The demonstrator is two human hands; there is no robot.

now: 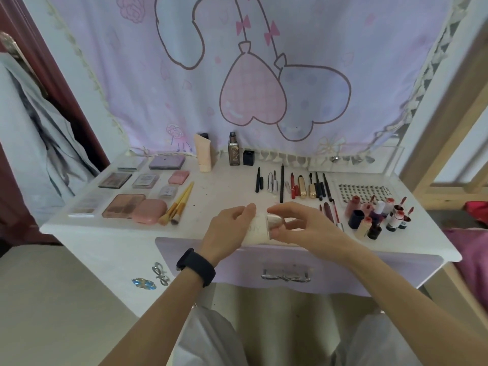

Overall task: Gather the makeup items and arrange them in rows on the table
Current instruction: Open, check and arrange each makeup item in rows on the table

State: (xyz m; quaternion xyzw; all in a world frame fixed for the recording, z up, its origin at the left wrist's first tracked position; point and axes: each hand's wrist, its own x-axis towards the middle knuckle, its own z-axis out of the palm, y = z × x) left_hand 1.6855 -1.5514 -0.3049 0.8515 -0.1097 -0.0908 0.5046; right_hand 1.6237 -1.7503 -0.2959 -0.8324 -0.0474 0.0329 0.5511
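Note:
Over the front middle of the white dressing table [232, 186], my left hand [229, 231] grips a pale cream tube [257, 229] lying sideways. My right hand [298, 223] holds the tube's shiny gold cap [274, 220] with curled fingers. Eyeshadow palettes [122, 206] and compacts lie in rows at the left, with two makeup brushes [178, 204] beside them. Pencils, mascaras and lipsticks [298, 184] lie in a row at the middle right. Small bottles and lip glosses [380, 215] cluster at the right. A peach tube [203, 153], a brown bottle [233, 151] and a black cube [248, 157] stand at the back.
A pink and lilac cloth [250, 75] hangs behind the table. A studded white pad [361, 192] lies at the back right. The lilac drawer [287, 262] sits under the table edge. Wooden frame posts rise at the right; grey fabric hangs at the left.

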